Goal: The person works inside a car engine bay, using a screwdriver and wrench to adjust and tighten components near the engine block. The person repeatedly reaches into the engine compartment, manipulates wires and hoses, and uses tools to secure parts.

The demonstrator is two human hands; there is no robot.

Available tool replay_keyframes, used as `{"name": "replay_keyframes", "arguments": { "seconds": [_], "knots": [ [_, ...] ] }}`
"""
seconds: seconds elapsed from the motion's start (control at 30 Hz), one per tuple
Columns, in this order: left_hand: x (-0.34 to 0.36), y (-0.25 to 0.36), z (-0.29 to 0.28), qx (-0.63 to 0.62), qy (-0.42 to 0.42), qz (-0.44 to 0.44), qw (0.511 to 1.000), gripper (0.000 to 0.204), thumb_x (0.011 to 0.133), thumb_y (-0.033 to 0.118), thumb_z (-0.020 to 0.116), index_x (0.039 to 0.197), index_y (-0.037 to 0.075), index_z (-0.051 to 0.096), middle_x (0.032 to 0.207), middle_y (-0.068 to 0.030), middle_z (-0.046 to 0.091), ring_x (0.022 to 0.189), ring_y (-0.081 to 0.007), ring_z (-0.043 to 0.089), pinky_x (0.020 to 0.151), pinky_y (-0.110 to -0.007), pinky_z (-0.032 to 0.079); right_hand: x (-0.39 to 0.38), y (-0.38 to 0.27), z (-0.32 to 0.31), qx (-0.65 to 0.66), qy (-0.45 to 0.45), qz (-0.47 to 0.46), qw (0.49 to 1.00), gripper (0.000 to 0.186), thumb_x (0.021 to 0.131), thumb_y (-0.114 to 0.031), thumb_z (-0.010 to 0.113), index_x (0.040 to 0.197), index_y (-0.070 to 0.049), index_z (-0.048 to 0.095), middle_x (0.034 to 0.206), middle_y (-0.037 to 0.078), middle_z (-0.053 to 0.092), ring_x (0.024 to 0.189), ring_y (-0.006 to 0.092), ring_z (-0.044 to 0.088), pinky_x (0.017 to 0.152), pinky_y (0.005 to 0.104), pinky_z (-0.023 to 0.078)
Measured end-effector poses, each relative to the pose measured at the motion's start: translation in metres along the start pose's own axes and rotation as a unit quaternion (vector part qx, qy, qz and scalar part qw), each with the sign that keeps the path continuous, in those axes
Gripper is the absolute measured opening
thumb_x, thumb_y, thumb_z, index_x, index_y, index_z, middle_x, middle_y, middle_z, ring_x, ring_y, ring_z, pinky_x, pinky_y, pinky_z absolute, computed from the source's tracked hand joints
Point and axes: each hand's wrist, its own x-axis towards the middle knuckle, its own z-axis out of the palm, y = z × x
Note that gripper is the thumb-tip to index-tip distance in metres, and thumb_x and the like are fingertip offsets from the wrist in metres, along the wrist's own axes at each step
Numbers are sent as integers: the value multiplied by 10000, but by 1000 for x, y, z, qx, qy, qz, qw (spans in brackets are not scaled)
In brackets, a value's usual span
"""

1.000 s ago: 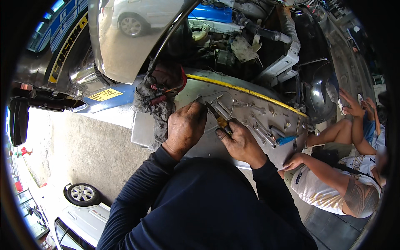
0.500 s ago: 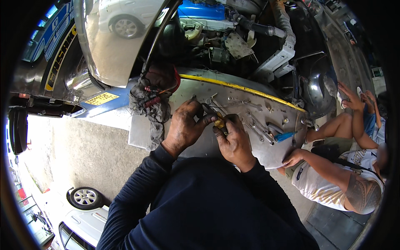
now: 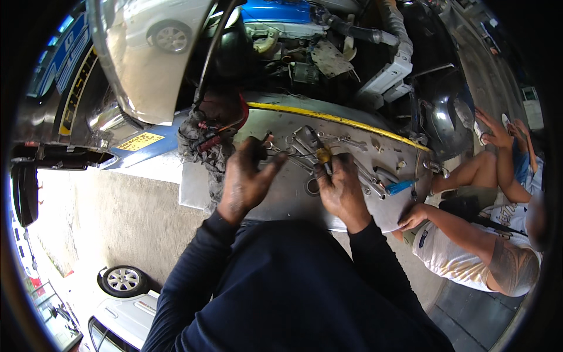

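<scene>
My right hand [image 3: 342, 186] grips a short tool with a yellow-and-black handle [image 3: 323, 155]; its dark end points up and away from me. Apart from it, my left hand [image 3: 245, 179] hovers over the grey metal panel [image 3: 264, 205], thumb stretched away from the bent fingers, slightly smeared by motion. By its fingertips shows a small copper-coloured spot [image 3: 268, 138] that I cannot make out. Several wrenches [image 3: 299, 154] lie between and beyond my hands. Just left of my right thumb is a dark ring [image 3: 312, 186] on the panel.
A dirty grey rag [image 3: 196, 141] with red-handled tools lies at the panel's left. A blue-handled tool [image 3: 400, 187] rests at its right. Beyond the yellow strip [image 3: 328, 119] is an open engine bay [image 3: 293, 58]. A seated person's hand [image 3: 414, 217] touches the panel's right edge.
My hands have come apart from around the yellow-handled tool. It stays in my right hand, which has shifted right; the left has drawn slightly left. The dark ring now shows between them.
</scene>
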Motion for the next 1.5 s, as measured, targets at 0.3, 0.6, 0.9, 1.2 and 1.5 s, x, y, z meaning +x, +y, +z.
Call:
{"name": "replay_keyframes", "arguments": {
  "seconds": [0.3, 0.6, 0.9, 1.2, 1.5],
  "knots": [
    [2, 85, -87, -37, 23, 63, 997, 263, 1028, 223, 568, 1063, -15, 677, 656, 70, 456, 585, -16, 358, 531, -202, 245, 16, 83, 6, -252, 4, 38, 967, 359, 874, -312, 655, 1127, -59, 622, 1137, 197, 512, 1044, 398, 546, 808, 577, 488],
    [60, 88, -37, 156, 22, 64, 985, 284, 1010, 212, 587, 1188, 9, 676, 1001, -136, 730, 913, -177, 678, 820, -326, 528, 14, 96, 30, -202, 21, 9, 979, 407, 851, -325, 705, 1144, -72, 582, 1197, 172, 481, 1056, 365, 509, 795, 542, 449],
    [153, 86, 17, 344, 27, 276, 897, 279, 999, 151, 488, 1164, 13, 667, 1033, -220, 684, 955, -389, 661, 856, -442, 502, 63, 88, -13, -131, 87, -19, 987, 397, 807, -319, 764, 1071, -56, 626, 1133, 169, 538, 1046, 356, 564, 830, 491, 484],
    [353, 17, 75, 347, -6, 275, 897, 297, 1003, 220, 509, 1102, -12, 667, 1048, -234, 692, 987, -399, 660, 863, -440, 498, 335, 139, 68, 168, 106, -104, 975, 140, 808, -122, 601, 804, -1, 672, 826, 253, 674, 790, 415, 676, 735, 493, 538],
    [434, -198, 128, -68, -46, -213, 974, 279, 983, 208, 571, 1101, -25, 668, 896, -71, 685, 757, -130, 570, 673, -278, 461, 472, 160, 190, 144, -97, 29, 984, 278, 868, -210, 557, 904, -16, 753, 1004, 293, 688, 979, 420, 674, 870, 454, 534]
  ]
}}
